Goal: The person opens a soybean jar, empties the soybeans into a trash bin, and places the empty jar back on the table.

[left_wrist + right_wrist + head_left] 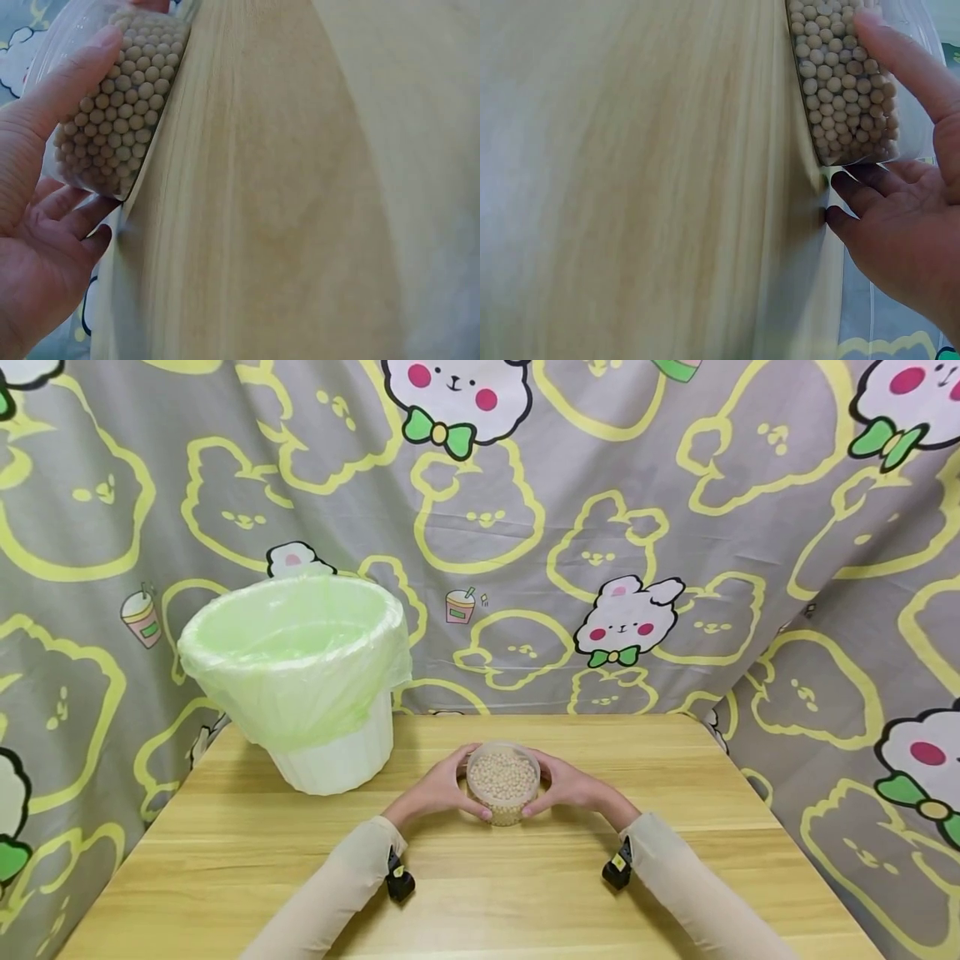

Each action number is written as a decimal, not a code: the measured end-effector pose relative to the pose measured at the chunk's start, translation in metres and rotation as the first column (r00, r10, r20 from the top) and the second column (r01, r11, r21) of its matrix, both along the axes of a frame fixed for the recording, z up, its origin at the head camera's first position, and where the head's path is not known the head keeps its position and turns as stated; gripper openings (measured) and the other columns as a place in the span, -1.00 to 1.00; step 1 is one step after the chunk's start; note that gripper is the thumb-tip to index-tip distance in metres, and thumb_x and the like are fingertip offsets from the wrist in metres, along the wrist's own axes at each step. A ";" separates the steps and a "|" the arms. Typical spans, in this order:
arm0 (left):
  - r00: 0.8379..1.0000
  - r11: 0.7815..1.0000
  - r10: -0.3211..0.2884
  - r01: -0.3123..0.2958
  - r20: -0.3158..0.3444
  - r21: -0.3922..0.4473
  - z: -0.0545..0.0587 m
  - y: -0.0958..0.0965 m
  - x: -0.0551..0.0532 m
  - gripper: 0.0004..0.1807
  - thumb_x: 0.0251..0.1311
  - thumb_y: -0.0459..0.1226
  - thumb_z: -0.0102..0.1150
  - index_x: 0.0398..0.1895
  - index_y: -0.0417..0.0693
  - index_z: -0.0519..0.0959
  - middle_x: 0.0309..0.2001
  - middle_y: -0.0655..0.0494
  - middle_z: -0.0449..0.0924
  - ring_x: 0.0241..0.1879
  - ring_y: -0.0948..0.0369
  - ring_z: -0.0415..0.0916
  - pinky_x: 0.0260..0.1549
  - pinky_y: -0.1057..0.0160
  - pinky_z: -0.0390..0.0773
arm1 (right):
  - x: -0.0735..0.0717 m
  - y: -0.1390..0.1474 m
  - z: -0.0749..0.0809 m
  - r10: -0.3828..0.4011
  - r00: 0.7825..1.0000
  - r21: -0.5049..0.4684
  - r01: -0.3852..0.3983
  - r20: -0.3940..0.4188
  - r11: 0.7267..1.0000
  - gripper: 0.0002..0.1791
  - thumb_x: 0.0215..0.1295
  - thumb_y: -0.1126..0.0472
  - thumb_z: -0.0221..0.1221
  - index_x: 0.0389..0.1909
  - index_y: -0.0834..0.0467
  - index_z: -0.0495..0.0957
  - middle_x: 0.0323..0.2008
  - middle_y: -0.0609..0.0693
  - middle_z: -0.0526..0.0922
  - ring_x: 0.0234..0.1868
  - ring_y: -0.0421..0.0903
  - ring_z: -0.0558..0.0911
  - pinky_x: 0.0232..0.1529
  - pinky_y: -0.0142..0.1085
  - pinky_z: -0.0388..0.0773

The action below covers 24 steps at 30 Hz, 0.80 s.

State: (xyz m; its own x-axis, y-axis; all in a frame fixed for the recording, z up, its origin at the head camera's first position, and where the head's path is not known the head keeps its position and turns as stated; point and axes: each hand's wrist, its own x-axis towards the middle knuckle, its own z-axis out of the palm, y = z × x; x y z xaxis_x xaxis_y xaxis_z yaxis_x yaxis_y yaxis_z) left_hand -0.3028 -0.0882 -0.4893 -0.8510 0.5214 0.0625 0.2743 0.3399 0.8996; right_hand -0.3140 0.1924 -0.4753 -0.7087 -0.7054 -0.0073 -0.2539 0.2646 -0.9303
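Observation:
A clear round plastic tub [503, 777] filled with small beige balls [124, 105] stands upright on the wooden table. My left hand [444, 789] holds its left side, thumb at the front and fingers curving round behind. From the other side my right hand [564, 783] grips it the same way. Through the wall in the right wrist view the balls [844, 82] show packed in the lower part, with a bare band of plastic above them. Whether a lid covers the tub I cannot tell.
At the back left of the wooden table [510, 893] stands a white bin [337, 760] lined with a pale green plastic bag [315, 693]. A grey patterned curtain [510, 585] hangs behind the table and along its sides.

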 end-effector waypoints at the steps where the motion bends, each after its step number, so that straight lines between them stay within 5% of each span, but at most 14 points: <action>1: 1.000 1.000 -0.001 0.001 -0.001 0.002 0.000 0.000 0.000 0.29 -0.27 -0.18 0.74 0.59 0.01 0.12 0.47 0.00 0.36 0.44 -0.01 0.36 0.49 -0.11 0.19 | 0.000 0.000 0.000 -0.003 1.000 0.000 0.003 -0.003 1.000 0.15 -0.01 0.30 0.55 0.58 0.13 0.11 0.49 0.12 0.33 0.51 0.15 0.29 0.54 0.15 0.05; 13: 1.000 0.996 0.006 -0.007 0.014 0.089 0.001 0.000 0.002 0.21 -0.28 -0.24 0.74 0.54 0.06 0.25 0.46 0.06 0.37 0.42 0.00 0.40 0.44 -0.03 0.32 | 0.001 -0.002 0.000 -0.065 0.998 0.012 0.065 -0.027 0.998 0.11 -0.06 0.27 0.59 0.54 0.05 0.23 0.43 0.04 0.42 0.44 0.07 0.39 0.47 0.05 0.22; 24: 0.988 0.990 0.027 -0.006 -0.150 0.138 0.041 -0.011 0.004 0.15 -0.29 -0.26 0.73 0.50 0.02 0.32 0.39 0.00 0.46 0.37 0.00 0.45 0.39 -0.05 0.39 | 0.005 -0.013 0.034 -0.063 0.993 -0.119 0.052 -0.096 0.992 0.08 -0.02 0.28 0.56 0.54 0.02 0.22 0.39 0.02 0.46 0.39 -0.02 0.45 0.41 -0.09 0.35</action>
